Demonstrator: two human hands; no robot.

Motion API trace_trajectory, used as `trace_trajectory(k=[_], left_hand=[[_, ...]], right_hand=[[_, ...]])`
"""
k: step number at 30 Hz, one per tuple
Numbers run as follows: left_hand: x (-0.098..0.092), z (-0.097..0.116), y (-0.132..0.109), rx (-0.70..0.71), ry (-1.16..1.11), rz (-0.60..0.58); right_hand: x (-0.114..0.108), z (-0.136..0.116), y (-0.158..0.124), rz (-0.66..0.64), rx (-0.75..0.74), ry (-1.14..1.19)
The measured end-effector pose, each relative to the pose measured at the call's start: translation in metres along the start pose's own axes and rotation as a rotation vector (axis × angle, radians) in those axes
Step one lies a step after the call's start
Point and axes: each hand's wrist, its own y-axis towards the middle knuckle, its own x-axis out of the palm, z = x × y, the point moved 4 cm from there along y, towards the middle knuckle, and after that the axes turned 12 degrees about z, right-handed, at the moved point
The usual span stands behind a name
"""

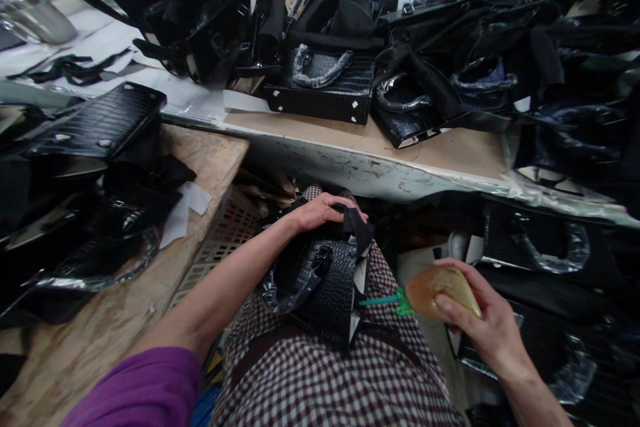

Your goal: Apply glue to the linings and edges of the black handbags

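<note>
A long worktable (pixel 320 161) at the far side bore black handbags (pixel 320 103). Nearer, a crocodile-patterned handbag (pixel 325 290) lay on the checked-cloth lap (pixel 310 387), its far flap (pixel 357 230) held by the left hand (pixel 320 211); the right hand (pixel 473 310) gripped an amber squeeze bottle (pixel 425 290), its green nozzle (pixel 383 300) just beside the bag's right edge.

Left arm (pixel 240 273) stretched forward; left hand (pixel 320 211) palm-down, fingers bent. Right hand (pixel 477 313) out to the side, gripping (thumb opposed to fingers), forearm (pixel 533 383) slanting in from lower right.
</note>
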Motion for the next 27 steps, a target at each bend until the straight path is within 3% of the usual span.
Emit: trace_trajectory(k=[4,7,9,13,16,18,21,27], left_hand=[[-0.004,0.002,-0.001,0.048,0.010,-0.005],[-0.012,0.017,-0.006,0.147,0.096,0.042],[-0.017,0.035,-0.012,0.282,0.212,0.136],[-0.012,0.073,-0.039,0.711,0.639,0.414],[0.000,0.078,-0.062,0.901,0.904,0.613],[0.004,0.070,-0.074,0.909,0.922,0.711],[0.005,0.048,-0.083,0.800,0.801,0.798],[0.011,0.021,-0.086,0.623,0.678,0.752]], right_hand=[[0.004,-0.002,-0.007,0.016,0.134,0.162],[0.001,0.003,-0.007,0.064,0.198,0.385],[-0.005,0.008,-0.004,0.113,0.173,0.483],[-0.017,0.017,0.004,0.238,0.077,0.557],[-0.019,0.023,0.004,0.310,0.089,0.566],[-0.017,0.028,0.002,0.334,0.116,0.565],[-0.013,0.035,-0.001,0.327,0.118,0.540],[-0.007,0.030,0.000,0.261,0.106,0.462]])
